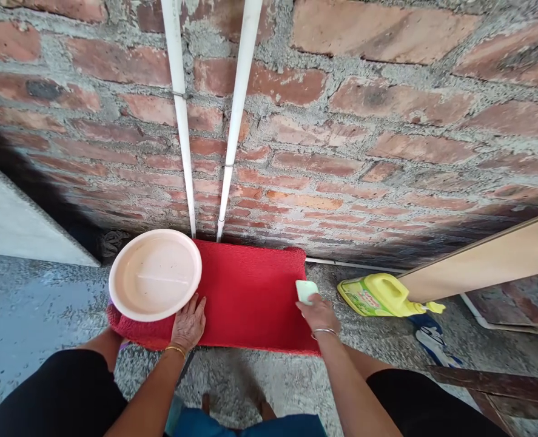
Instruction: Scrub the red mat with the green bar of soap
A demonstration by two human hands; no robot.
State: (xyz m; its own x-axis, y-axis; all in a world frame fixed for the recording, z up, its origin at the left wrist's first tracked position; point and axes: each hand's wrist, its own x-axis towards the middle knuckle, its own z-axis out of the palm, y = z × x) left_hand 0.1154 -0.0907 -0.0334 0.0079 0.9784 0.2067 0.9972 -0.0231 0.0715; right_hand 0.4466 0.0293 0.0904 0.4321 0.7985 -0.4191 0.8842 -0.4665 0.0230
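A red cloth with a towel-like edge lies spread over a low, flat support. My left hand rests on it, fingers stretched out and holding nothing, close by the rim of a pale pink basin. Shallow water appears to be in the basin, which stands on the cloth's left part. Over the right end of the cloth, my right hand is closed on a pale green block. Whether this is a soap bar or a brush I cannot tell, and its underside is hidden.
A yellow detergent jug stands to the right on the concrete floor, near a tan board. Behind the cloth rise a brick wall and two white pipes. A white slab leans at the left.
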